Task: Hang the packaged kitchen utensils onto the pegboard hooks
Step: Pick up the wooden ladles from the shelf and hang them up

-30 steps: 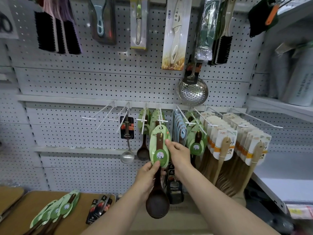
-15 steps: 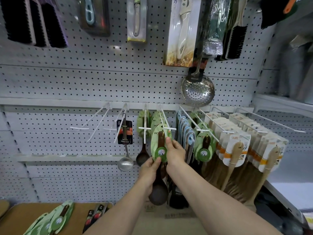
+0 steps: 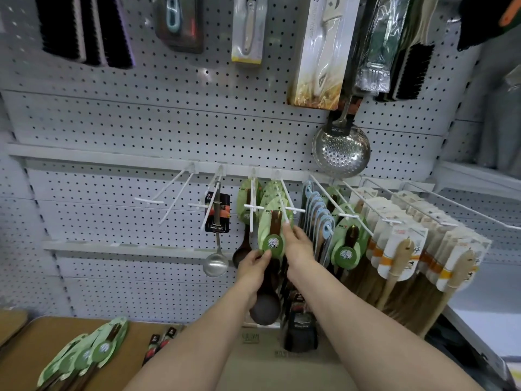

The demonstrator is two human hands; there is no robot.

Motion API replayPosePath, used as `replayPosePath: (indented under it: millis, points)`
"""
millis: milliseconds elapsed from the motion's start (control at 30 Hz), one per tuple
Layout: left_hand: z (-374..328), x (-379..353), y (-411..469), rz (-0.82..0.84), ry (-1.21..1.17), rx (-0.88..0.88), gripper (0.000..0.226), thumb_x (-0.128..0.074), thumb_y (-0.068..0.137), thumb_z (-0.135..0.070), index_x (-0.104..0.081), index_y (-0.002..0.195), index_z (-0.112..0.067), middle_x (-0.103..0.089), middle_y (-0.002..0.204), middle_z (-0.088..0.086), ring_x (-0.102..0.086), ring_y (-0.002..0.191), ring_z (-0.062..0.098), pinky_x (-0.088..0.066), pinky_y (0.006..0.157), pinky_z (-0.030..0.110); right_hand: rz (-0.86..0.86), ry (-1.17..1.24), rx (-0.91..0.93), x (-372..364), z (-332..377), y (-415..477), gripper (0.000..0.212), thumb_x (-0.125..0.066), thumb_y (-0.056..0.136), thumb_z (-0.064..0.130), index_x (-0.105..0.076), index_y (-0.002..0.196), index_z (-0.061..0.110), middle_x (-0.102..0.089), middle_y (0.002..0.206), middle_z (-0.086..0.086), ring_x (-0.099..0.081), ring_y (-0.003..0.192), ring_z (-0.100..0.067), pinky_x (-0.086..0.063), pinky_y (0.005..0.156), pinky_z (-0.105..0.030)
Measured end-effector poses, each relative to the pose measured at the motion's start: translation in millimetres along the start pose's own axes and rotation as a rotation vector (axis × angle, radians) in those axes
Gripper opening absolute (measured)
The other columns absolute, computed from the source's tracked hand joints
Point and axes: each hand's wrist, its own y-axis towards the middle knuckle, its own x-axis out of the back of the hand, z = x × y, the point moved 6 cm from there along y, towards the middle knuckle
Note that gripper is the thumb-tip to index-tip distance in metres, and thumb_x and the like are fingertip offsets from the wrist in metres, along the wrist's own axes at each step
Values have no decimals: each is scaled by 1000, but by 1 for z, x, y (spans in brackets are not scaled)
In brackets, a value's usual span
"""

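At seven o'clock in our view a brown tabletop (image 3: pixel 28 342) is carrying a fan of green-carded dark wooden spoons (image 3: pixel 93 348), with two black-carded utensils (image 3: pixel 159 340) lying just at their three o'clock. Above them, on the white pegboard (image 3: pixel 169 122), bare white wire hooks (image 3: pixel 169 198) are sticking out. At their three o'clock a steel ladle on a black card (image 3: pixel 216 238) is hanging.

Near the centre, our left hand (image 3: pixel 252 268) is pinching the lower end of the green leaf-shaped card with the dark wooden spoon (image 3: pixel 272 238). The thumb is lying on the card's face, and the spoon's bowl is hanging at six o'clock, partly hidden by our wrist. The card is standing upright at the white double-prong hook (image 3: pixel 284 206), whose prong is crossing its upper part (we cannot tell whether the hole is threaded on). Our right hand (image 3: pixel 300 246) is sitting at the card's three o'clock. Its fingers are reaching up along the card's right edge, one fingertip just under the prong's tip; whether it is pinching the card we cannot tell.

Further toward three o'clock, blue-carded utensils (image 3: pixel 317 215), another green-carded spoon (image 3: pixel 348 246) and pale wooden spatulas on white cards (image 3: pixel 400 249) are hanging in rows. At one o'clock a perforated steel skimmer (image 3: pixel 341 149) is hanging above them.
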Motion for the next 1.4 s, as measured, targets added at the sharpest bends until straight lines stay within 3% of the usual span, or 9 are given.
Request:
replayPosePath:
  millis: [100,133,300,400,500,633,1067,1200,1400]
  points:
    - [-11,12,-30,-89,57,-10,45,-61,97,-29,-51,139,-13,-60,131,1,-57,118,19,-44,104,33,53,-118,-7,8,0,-24,61,-61,98,42,-41,152,21,-51,148,-2,-50,133,-26,-40,111,-40]
    - [-16,18,-41,-127,85,-34,47,-61,98,-28,-49,141,-14,-58,133,2,-55,117,17,-43,101,31,59,-176,12,11,-1,-32,66,-61,98,43,-36,154,19,-46,153,-4,-46,137,-27,-37,114,-41]
    - [-49,60,-97,-265,344,-185,52,-70,91,-18,-51,140,-17,-56,140,7,-53,127,23,-43,100,32,104,-410,146,9,9,-82,53,-59,99,41,-48,145,16,-55,139,-1,-52,127,-28,-38,96,-31]
    - [-76,89,-126,-315,577,-269,58,-74,87,-15,-51,140,-19,-54,143,8,-53,128,26,-44,96,30,132,-700,261,-4,14,-107,56,-62,98,41,-47,147,18,-53,146,-6,-51,132,-29,-43,102,-34]
    - [-102,122,-148,-387,865,-338,63,-77,85,-27,-50,142,-24,-54,142,6,-46,133,27,-40,107,39,210,-1024,490,-28,18,-132,57,-64,95,45,-49,145,23,-55,143,-9,-48,132,-30,-46,103,-42]
    - [-126,166,-164,-408,1094,-372,56,-61,96,-38,-42,147,-26,-47,147,9,-34,138,32,-37,107,46,323,-1247,653,-70,18,-162,59,-61,95,50,-48,147,24,-50,148,-9,-42,137,-31,-42,108,-49]
    - [-152,361,-133,-397,1221,-242,57,-51,98,-48,-38,149,-26,-38,152,10,-31,140,33,-41,102,48,385,-1205,579,-254,-35,-200,64,-53,97,54,-43,148,18,-54,142,-12,-53,127,-30,-47,98,-40]
    - [-140,419,-110,-334,1249,-193,55,-52,97,-49,-42,147,-26,-43,147,10,-41,131,34,-46,101,49,362,-1151,475,-295,-72,-194,66,-54,96,55,-42,148,16,-60,132,-13,-63,110,-31,-52,87,-39]
    - [-79,492,-65,-228,1220,-54,59,-54,94,-54,-45,144,-23,-47,148,11,-41,135,35,-43,105,51,423,-1155,257,-335,-163,-174,70,-54,98,53,-36,151,11,-55,140,-16,-59,119,-34,-51,94,-43]
